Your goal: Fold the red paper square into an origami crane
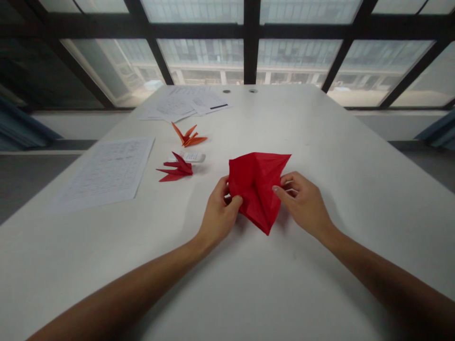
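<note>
Paper in hand: I see a red origami paper, partly folded into a kite-like shape, with its broad edge away from me and its point toward me, held just over the white bench near the middle.
Left hand: my left hand pinches the paper's left edge, thumb on the front face and fingers tucked behind.
Right hand: my right hand pinches the right edge, forefinger tip on the front face, the other fingers curled loosely behind; it is not spread.
Weight: I judge it very light; it will lift or drift with any slack in the grip.
Stiffness: thin and limp across the open sheet, firmer along the creases and where layers are stacked near the lower point.
Surface: it looks matte, so I expect fair grip, though the layers may slide over each other.
Fragility: it will crease for good wherever it is pressed and could tear at a corner if pulled hard.
Where to hold: I judge the folded edges on both sides best, close to the creases, not the loose upper corners.
Nearby: a finished red paper crane and an orange paper crane sit well apart to the left, with a small white object between them.
Also on the bench: a printed sheet at the left and more papers at the far end.
</note>
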